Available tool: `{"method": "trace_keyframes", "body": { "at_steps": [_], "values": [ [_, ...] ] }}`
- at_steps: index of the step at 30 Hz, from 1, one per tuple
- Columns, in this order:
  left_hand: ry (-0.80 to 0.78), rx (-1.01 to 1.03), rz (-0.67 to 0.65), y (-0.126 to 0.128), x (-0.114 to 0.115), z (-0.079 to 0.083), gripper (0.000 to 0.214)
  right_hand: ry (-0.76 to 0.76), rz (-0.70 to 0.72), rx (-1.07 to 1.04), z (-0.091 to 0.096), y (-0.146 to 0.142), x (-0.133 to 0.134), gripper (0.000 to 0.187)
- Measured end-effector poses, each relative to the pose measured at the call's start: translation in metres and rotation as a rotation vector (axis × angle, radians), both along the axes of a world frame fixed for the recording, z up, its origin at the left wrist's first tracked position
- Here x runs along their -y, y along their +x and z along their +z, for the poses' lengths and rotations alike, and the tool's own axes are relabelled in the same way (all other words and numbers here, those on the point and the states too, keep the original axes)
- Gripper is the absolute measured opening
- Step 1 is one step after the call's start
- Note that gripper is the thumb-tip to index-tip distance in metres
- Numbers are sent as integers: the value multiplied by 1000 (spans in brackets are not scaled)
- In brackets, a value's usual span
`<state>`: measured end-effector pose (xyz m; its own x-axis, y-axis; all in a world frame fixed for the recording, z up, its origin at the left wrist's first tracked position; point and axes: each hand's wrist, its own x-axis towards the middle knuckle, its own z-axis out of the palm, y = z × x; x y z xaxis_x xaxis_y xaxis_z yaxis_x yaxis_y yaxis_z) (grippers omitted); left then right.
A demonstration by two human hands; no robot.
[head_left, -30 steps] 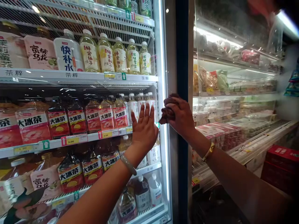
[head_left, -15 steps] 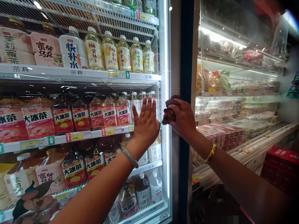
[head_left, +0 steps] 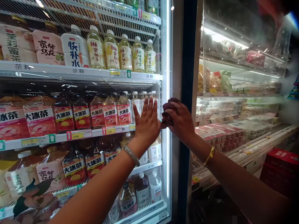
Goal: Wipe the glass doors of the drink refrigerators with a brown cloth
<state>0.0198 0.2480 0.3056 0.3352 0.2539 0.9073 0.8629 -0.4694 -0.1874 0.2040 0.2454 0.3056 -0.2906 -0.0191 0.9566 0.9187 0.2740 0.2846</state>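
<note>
My left hand (head_left: pixel 147 123) is raised with its fingers stretched out, palm toward the glass door (head_left: pixel 81 80) of a drinks cooler. Beside it, at the door's bright right edge, my right hand (head_left: pixel 181 116) has its fingers curled. A dark shape lies against those fingertips; whether it is a reflection or a held thing I cannot tell. The two hands are close together, almost touching. Behind the glass, just left of my left hand, stand iced tea bottles (head_left: pixel 123 111) with red labels. Paler bottles (head_left: pixel 156 151) are partly hidden behind my left hand and wrist.
Shelves of pale yellow bottles (head_left: pixel 138 56) and larger jugs (head_left: pixel 48 45) fill the cooler. A dark blue upright frame (head_left: pixel 187 56) separates it from an open chiller at right with packed cartons (head_left: pixel 218 132). Red boxes (head_left: pixel 281 161) are stacked at the lower right.
My right hand has shifted slightly left and down, nearer my left hand. The left hand keeps its flat pose. The view has moved a little.
</note>
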Motion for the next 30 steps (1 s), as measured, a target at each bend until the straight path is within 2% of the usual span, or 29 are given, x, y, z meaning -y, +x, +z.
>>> {"method": "trace_keyframes", "body": {
  "at_steps": [2, 4, 7, 10, 12, 14, 17, 20, 23, 26, 28, 30],
  "values": [
    [-10, -4, -5, 6, 0, 5, 72, 24, 17, 107, 4, -5, 0, 27],
    [-22, -7, -11, 12, 0, 11, 71, 29, 33, 151, 19, -5, -1, 28],
    [-27, -3, -12, 16, -1, 19, 72, 10, 47, 50, 37, 6, -5, 30],
    [-6, -15, -10, 15, -3, 18, 74, -10, 25, -65, 27, 11, -3, 33],
    [-1, -30, -10, 14, -4, 16, 74, -12, 20, -25, 14, 6, -1, 30],
    [-19, -36, -5, 14, -3, 16, 73, -12, 41, 86, 9, -1, 0, 27],
    [-48, -9, 2, 14, 0, 21, 71, -17, 77, 190, 24, -3, -3, 24],
    [-30, 17, -7, 10, 0, 29, 73, -4, 88, 108, 42, 7, -7, 25],
    [-14, 15, -5, 6, -1, 33, 76, -19, 65, -19, 39, 13, -5, 31],
    [-1, 8, 4, 6, -2, 36, 75, -50, 53, 50, 30, 5, -2, 26],
    [-4, 13, 6, 7, -2, 38, 73, -63, 71, 162, 37, -2, -2, 22],
    [-22, 25, 9, 9, -1, 41, 71, -60, 92, 197, 54, -3, -5, 22]
  ]
}}
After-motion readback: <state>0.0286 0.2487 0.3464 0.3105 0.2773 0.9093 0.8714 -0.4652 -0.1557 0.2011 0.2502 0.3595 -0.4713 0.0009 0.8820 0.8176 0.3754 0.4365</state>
